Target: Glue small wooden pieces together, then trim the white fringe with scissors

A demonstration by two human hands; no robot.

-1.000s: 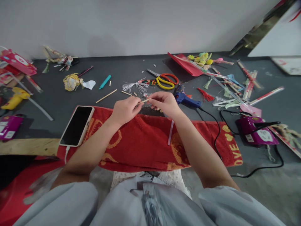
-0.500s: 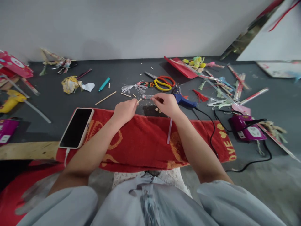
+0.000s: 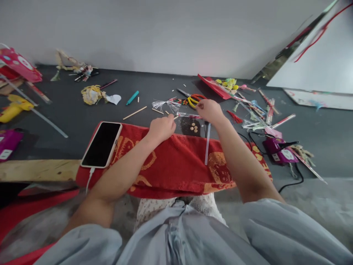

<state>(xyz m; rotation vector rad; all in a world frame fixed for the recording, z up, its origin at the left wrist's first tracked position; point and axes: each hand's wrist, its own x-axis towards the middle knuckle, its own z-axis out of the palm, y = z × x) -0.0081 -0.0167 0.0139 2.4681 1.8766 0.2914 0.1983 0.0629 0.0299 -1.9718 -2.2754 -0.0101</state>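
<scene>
My left hand [image 3: 162, 127] is closed on a small wooden stick [image 3: 175, 117] whose tip pokes out past the fingers. Beside it lies a thin clear packet [image 3: 189, 115] with red marks. My right hand [image 3: 211, 110] has its fingers pinched together near the handles of the scissors [image 3: 191, 99]; what they hold, if anything, is too small to tell. Small tan pieces [image 3: 194, 127] lie between the hands on a dark patch. White strings [image 3: 167, 105] fan out behind my left hand. A clear glue stick [image 3: 207, 143] rests partly on the red towel [image 3: 176, 165].
A phone [image 3: 102, 144] with a cable lies on the towel's left. A teal pen [image 3: 132, 98], a wooden stick [image 3: 135, 113] and a yellow glue gun [image 3: 15, 108] are leftward. To the right are a red tassel [image 3: 234, 116] and a purple box [image 3: 280, 151].
My right hand has moved away from the packet, back and to the right toward the scissors, uncovering the tan pieces. My left hand still holds the small stick. The view has shifted.
</scene>
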